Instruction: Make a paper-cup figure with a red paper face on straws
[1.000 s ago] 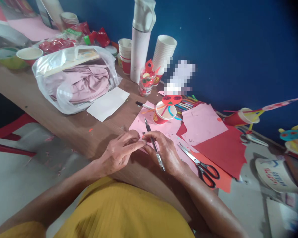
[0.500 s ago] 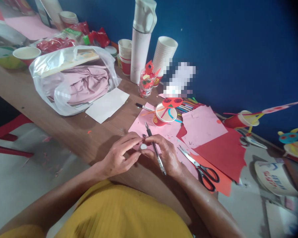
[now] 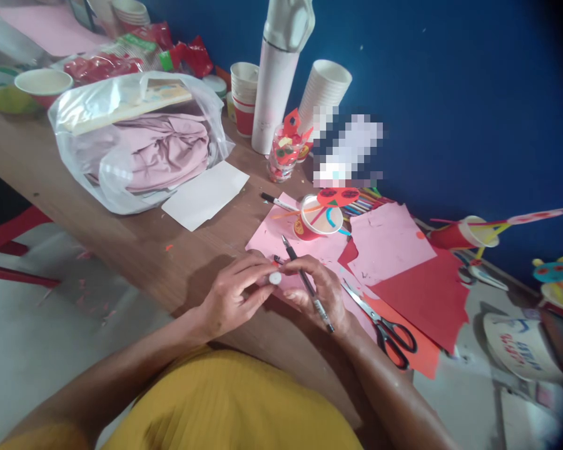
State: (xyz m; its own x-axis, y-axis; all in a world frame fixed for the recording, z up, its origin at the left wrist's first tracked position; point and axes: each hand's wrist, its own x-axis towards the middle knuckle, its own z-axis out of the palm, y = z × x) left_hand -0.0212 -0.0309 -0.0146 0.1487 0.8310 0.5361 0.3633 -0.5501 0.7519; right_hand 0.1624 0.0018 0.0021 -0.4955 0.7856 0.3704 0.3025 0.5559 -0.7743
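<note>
My left hand point(image 3: 237, 290) pinches a small round white piece point(image 3: 274, 278) between thumb and fingertips. Close beside it, my right hand point(image 3: 319, 289) holds a black pen point(image 3: 308, 284) slanting across its fingers, tip up and to the left. The right index fingertip is near the white piece, and its thumb is apart from it. Beyond the hands, a red and white paper cup point(image 3: 309, 226) with a red cut-out face point(image 3: 338, 197) and coloured strips stands on pink paper point(image 3: 267, 232). Black-handled scissors point(image 3: 382, 325) lie right of my right hand.
Red paper point(image 3: 431, 294) and more pink paper point(image 3: 385, 240) lie to the right. A plastic bag point(image 3: 94, 181) with pink cloth, a white sheet point(image 3: 206, 194), a tall white bottle point(image 3: 276, 87) and stacked cups point(image 3: 327, 87) stand or lie farther back. A blue wall point(image 3: 441, 106) bounds the table.
My right thumb has drawn away from the small round white piece, which stays in my left fingers. The pen remains in my right hand. The whole view has shifted slightly.
</note>
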